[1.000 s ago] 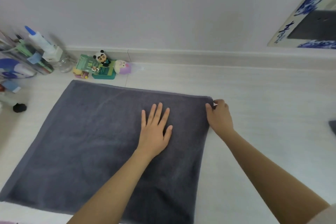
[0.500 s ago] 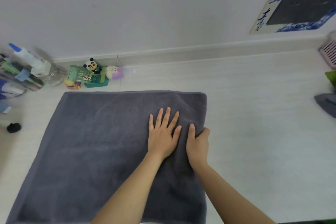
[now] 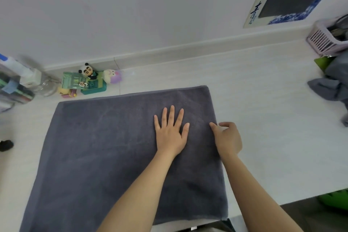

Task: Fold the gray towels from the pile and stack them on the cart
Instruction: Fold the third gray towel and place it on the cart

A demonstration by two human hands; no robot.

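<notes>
Here the dark gray terry towel [image 3: 113, 152] lies spread flat on the pale white bench [image 3: 263, 118], filling the view from the centre out to 8 o'clock, its near edge running past the bench's front lip. The left hand [image 3: 170, 133] lies flat on it just right of centre, fingers straight and spread wide, palm down, probably pinning the cloth so it does not slide while the edge is worked. The right hand [image 3: 228, 140] sits at the towel's 3 o'clock edge, fingers loosely curled, thumb on the cloth; whether it actually pinches the hem I cannot tell. That placement suits taking the side edge for a fold across.

A crumpled heap of gray towels [image 3: 331, 86] waits at 2 o'clock, beside a lilac slatted plastic basket [image 3: 323, 41]. Small toy figurines [image 3: 88, 81] stand at 10 o'clock by the wall. No cart shows.
</notes>
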